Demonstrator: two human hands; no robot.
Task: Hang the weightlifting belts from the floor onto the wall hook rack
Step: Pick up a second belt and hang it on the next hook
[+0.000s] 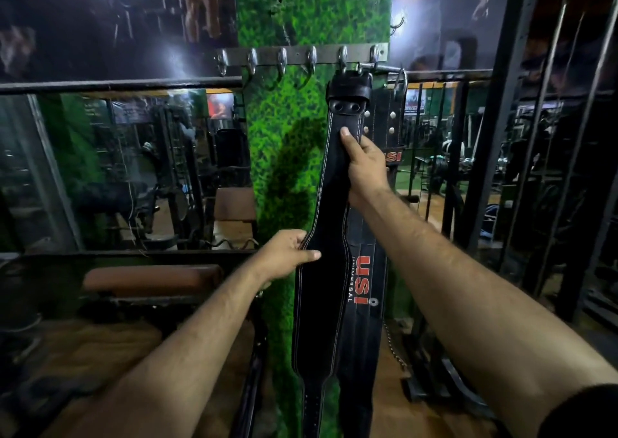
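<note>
A black leather belt (321, 303) with white stitching hangs down the green wall panel, its buckle end up at a hook of the metal hook rack (297, 56). My right hand (363, 166) grips the belt's narrow upper part, thumb on the front. My left hand (287, 253) pinches its left edge where it widens. Behind it to the right hangs a second black belt (366, 277) with red "USI" lettering, from the rack's right end.
Several hooks on the rack's left side carry nothing. A padded brown bench (150, 278) stands low at the left. Mirrors (133, 170) flank the green panel. Black metal frame posts (495, 119) rise at the right. A chain (393, 347) dangles beside the belts.
</note>
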